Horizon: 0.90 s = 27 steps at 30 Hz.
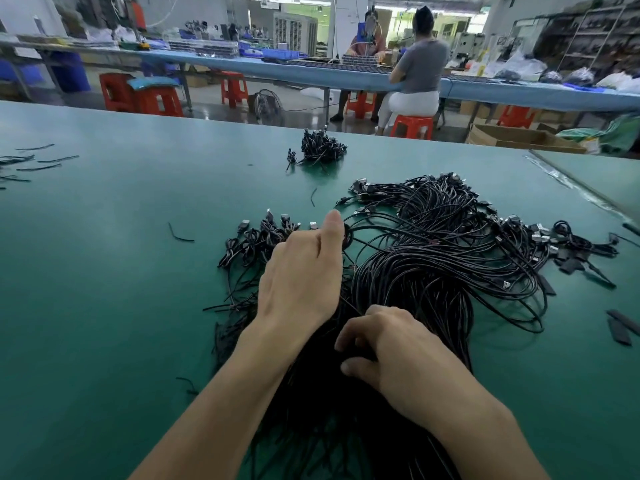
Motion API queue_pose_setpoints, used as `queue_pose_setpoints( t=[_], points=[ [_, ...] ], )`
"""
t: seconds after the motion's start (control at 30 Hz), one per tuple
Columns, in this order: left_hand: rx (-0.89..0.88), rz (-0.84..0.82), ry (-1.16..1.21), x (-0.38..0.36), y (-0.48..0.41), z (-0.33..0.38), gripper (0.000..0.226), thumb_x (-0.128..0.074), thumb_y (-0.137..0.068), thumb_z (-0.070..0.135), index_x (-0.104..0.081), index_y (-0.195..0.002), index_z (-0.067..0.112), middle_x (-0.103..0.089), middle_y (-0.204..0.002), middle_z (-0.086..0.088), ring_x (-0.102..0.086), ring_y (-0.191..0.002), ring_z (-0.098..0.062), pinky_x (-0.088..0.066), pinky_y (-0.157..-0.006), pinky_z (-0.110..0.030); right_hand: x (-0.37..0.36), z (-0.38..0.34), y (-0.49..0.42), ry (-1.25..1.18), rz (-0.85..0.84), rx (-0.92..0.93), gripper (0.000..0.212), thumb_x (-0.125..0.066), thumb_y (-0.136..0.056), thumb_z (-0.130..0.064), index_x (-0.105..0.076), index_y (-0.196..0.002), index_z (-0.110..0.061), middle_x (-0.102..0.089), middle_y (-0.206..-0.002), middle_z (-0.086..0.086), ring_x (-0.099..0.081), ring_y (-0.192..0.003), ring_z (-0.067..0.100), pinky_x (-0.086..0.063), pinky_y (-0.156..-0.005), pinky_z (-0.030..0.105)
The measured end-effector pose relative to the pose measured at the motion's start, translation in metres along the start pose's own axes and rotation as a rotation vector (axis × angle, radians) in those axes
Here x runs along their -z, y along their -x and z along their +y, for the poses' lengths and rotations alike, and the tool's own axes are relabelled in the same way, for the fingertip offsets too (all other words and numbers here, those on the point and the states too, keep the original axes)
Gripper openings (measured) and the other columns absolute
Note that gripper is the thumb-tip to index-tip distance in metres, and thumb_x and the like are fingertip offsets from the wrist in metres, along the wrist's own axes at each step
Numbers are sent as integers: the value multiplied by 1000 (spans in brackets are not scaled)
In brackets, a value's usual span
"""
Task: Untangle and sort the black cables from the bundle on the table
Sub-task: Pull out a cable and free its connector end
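Bright overhead light glares softly on the table; edges bend, background blurs.

The green surface carries a large tangled bundle of black cables right of centre. A small heap of cables lies well beyond it, with short wire offcuts at the far left and flat black strips near the right edge.
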<state>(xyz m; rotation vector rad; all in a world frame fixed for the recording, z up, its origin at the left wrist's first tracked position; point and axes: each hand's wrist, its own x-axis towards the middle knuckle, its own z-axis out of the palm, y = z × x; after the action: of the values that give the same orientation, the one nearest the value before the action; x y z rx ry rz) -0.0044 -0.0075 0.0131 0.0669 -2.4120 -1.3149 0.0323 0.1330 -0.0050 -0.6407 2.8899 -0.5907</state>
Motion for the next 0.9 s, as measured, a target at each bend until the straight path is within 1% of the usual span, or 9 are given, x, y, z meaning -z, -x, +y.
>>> queue_pose_setpoints(
  t=[0.2, 0.37, 0.43, 0.53, 0.6, 0.67, 0.77, 0.83, 0.9],
  points=[
    [-42, -13, 21, -1, -3, -4, 66, -35, -102, 56, -28, -47, 19, -33, -39, 8, -29, -41, -12, -23, -50, -32, -5, -3, -1, 11, 47, 51, 13, -64, -92, -36, -63, -106, -35, -46, -101, -18, -43, -95, 3, -37, -74, 22],
    [-49, -107, 112, -4, -3, -4, 68, -38, -101, 59, -50, -51, 15, -41, -36, 14, -34, -33, -5, -28, -49, -29, -8, -2, -3, 18, 56, 60, 8, -60, -95, -33, -63, -102, -32, -49, -101, -17, -39, -95, 5, -35, -74, 23],
    [-36, -143, 155, -6, -3, -4, 68, -37, -100, 61, -43, -48, 17, -39, -36, 13, -31, -32, -5, -34, -48, -32, -8, -3, -3, 22, 60, 66, 5, -58, -96, -32, -62, -98, -31, -53, -102, -15, -42, -99, 6, -35, -74, 22],
    [9, -169, 217, -9, -3, -5, 68, -31, -97, 67, -31, -45, 24, -28, -38, 10, -25, -43, -12, -57, -81, -54, -4, -3, -2, -17, 81, 71, 4, -58, -95, -32, -62, -95, -30, -55, -100, -15, -47, -92, 4, -37, -72, 21],
    [43, -149, 227, -9, -2, -4, 69, -24, -90, 76, -33, -45, 24, -32, -41, 6, -44, -47, -22, -54, -90, -59, 2, -3, -1, -31, 104, 67, 4, -59, -95, -33, -62, -95, -31, -54, -99, -15, -52, -91, 5, -42, -74, 22],
    [81, -104, 247, -8, -3, -5, 68, -21, -82, 80, -42, -51, 23, -53, -54, -3, -67, -72, -28, -53, -87, -58, 9, -3, 0, -69, 122, 46, 3, -62, -94, -32, -64, -93, -31, -55, -97, -16, -56, -89, 4, -48, -78, 24],
    [68, -61, 276, -5, -5, -4, 71, -23, -81, 74, -47, -61, 10, -54, -63, 0, -55, -67, -18, -51, -78, -53, 25, 7, 6, -154, 139, -54, 8, -67, -91, -30, -66, -83, -31, -63, -85, -18, -62, -79, 0, -54, -75, 22],
    [45, -50, 282, -3, -4, 1, 66, -25, -85, 68, -42, -59, 9, -50, -67, 1, -53, -74, -14, -51, -84, -59, 37, 18, 8, -230, 256, -131, 14, -69, -90, -28, -66, -77, -30, -67, -73, -17, -62, -70, -5, -49, -63, 10],
    [-6, -44, 274, -1, 0, 9, 56, -25, -90, 65, -31, -57, 19, -40, -60, 0, -51, -69, -13, -51, -79, -60, 44, 26, 8, -350, 545, -204, 15, -68, -90, -26, -66, -75, -28, -67, -68, -21, -60, -66, -10, -42, -53, 8]
  ],
)
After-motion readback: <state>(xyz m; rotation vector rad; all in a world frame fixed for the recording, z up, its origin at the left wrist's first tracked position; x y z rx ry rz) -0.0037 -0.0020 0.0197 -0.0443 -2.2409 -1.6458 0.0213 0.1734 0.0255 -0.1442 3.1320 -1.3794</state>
